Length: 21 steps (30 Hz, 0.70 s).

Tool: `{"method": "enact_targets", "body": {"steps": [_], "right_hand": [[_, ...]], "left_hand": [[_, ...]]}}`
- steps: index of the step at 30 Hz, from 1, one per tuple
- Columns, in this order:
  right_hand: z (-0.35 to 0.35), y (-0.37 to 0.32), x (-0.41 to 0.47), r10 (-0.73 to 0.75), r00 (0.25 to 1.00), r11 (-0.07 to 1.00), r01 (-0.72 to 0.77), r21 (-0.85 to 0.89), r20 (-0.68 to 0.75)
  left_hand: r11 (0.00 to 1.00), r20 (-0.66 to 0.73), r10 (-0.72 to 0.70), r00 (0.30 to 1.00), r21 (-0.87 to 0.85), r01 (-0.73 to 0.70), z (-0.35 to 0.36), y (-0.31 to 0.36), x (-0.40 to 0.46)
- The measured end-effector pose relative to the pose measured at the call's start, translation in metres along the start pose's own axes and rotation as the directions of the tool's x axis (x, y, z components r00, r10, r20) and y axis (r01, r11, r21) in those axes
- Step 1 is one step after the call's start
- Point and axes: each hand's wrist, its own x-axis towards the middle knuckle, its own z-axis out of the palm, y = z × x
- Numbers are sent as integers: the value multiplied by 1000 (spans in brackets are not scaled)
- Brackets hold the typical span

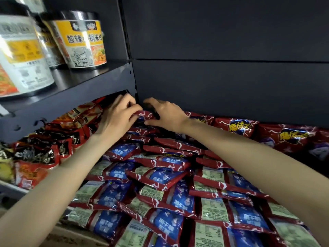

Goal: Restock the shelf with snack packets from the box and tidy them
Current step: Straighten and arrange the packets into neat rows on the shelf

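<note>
Red foil snack packets with blue panels (160,177) lie heaped in overlapping rows across the lower centre and right of the frame, filling the dark metal shelf (99,82). Near the frame's middle, both bare hands meet at the back corner: the left hand (117,116) and right hand (165,112), fingers curled, pinch one red foil packet (145,115) between them, seemingly to tuck it upright against the dark back panel (222,77). Yellow-labelled noodle cups (83,40) stand upper left. No box is in view.
</note>
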Motion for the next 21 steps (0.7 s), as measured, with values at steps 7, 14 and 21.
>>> {"method": "enact_targets", "body": {"steps": [7, 14, 21], "right_hand": [[9, 18, 13, -46, 984, 997, 35, -64, -173], [6, 23, 12, -34, 989, 999, 34, 0, -145], [13, 20, 16, -99, 995, 995, 98, -26, -29]], "left_hand": [[973, 239, 213, 947, -140, -184, 0, 1, -21], [999, 746, -31, 665, 5, 41, 5, -5, -5], [1000, 770, 23, 637, -14, -20, 22, 4, 3]]}}
